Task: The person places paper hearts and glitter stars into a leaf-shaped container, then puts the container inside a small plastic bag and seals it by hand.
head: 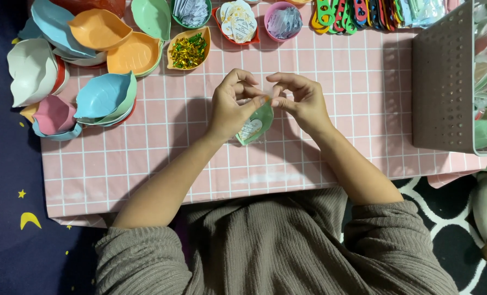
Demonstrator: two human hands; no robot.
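Observation:
My left hand (231, 105) and my right hand (302, 99) meet over the middle of a pink checked table (331, 76). Between their fingertips they pinch the top of a clear packet holding a green leaf-shaped dish (254, 124) with a white card inside. The packet hangs down below the fingers, tilted, just above the tablecloth. Both thumbs and forefingers are closed on its upper edge.
Stacks of leaf-shaped dishes (104, 95) in blue, orange, pink, white and green fill the left back. Small bowls hold gold and green ties (188, 52), white cards (237, 22) and clear bags (283, 22). Coloured plastic tools (358, 12) lie at the back. A grey perforated basket (443, 82) stands at right.

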